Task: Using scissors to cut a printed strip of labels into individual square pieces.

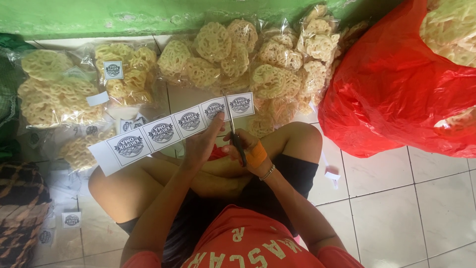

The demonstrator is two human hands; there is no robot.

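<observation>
- The left hand [201,144] pinches a long white strip of round-printed labels [171,130], which slants up to the right over the person's crossed legs.
- The right hand [245,146] grips scissors [234,130], blades parted around the strip between its last two labels.
- Clear bags of lacy yellow crackers [223,54] lie on the tiled floor [396,213] by the far green wall.
- A red plastic bag [396,94] sits at far right.
- A cut label [72,219] lies near left.

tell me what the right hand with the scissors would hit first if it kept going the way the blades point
The right hand aims the scissors up through the label strip; beyond it, probably the cracker bags, though depth is unclear.
</observation>
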